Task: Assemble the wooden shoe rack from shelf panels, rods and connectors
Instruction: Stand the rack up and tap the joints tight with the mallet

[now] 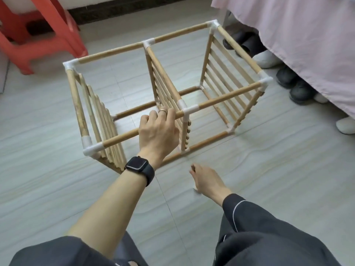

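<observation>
Shoe rack [184, 110]: pale rods, white connectors.

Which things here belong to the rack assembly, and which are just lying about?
Job: shoe rack; its top rod, gripped by the left hand; right hand, blurred, off the rack.
Lying about: red stool; shoes; pink cloth.

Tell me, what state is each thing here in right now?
Shoe rack: frame joined up, lying on its side on the floor, three slatted panels standing upright.
Left hand: grips the near top rod.
Right hand: blurred, low over the floor; grip unclear.
Red stool: upright.
Watch: on left wrist, screen dark.
Shoes: tucked under the pink cover.
</observation>
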{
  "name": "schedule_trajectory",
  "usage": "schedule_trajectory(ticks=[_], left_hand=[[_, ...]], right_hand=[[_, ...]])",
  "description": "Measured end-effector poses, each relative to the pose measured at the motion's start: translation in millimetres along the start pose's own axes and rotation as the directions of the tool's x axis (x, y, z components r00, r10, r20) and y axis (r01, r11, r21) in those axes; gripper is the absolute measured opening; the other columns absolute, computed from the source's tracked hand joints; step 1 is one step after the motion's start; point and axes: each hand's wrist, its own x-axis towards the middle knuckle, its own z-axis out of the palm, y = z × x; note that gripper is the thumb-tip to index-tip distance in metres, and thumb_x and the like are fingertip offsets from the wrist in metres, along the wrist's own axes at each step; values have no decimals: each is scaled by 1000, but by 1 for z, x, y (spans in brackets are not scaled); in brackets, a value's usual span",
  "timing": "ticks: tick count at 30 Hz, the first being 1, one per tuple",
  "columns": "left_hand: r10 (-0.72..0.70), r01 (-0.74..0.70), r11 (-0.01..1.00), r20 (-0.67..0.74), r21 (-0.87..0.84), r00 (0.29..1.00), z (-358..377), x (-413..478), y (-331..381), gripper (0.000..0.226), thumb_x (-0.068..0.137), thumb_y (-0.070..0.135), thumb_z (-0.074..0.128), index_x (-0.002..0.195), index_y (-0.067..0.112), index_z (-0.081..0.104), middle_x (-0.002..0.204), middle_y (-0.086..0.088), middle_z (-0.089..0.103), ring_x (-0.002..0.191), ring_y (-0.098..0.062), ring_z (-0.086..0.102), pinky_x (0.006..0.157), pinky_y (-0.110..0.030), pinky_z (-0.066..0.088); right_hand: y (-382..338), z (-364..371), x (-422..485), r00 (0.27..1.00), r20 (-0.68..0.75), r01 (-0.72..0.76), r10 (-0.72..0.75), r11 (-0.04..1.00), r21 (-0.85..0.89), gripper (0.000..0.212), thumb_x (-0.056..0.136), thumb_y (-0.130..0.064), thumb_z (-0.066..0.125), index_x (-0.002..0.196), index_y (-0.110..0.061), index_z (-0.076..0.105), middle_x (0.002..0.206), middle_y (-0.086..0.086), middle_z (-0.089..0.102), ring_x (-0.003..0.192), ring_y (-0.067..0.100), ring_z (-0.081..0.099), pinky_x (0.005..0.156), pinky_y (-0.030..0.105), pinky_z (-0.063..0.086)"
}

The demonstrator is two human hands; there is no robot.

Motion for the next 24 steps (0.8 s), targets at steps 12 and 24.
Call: schedule_trajectory(ticks=[12, 24], left_hand=[[-18, 16, 999, -47, -32, 999, 7, 2, -1, 15, 78, 14, 56, 92, 10, 60, 83, -9, 64, 66, -31, 54, 60, -39, 39], [-36, 101, 981, 350, -167, 936, -22, 7, -13, 14, 87, 20, 50, 99, 22, 42, 99, -1, 63, 85, -27, 58, 70, -35, 33]], right_hand=[[6, 4, -3, 976, -216, 27, 37, 957, 290, 23, 107, -36, 41, 108, -22, 60, 83, -6, 68, 75, 15, 64, 68, 31, 50], [-56, -153, -25, 994, -113, 46, 11, 872, 487, 35, 94, -52, 56, 82, -26, 75, 72, -5, 74, 60, 5, 66, 59, 29, 54]])
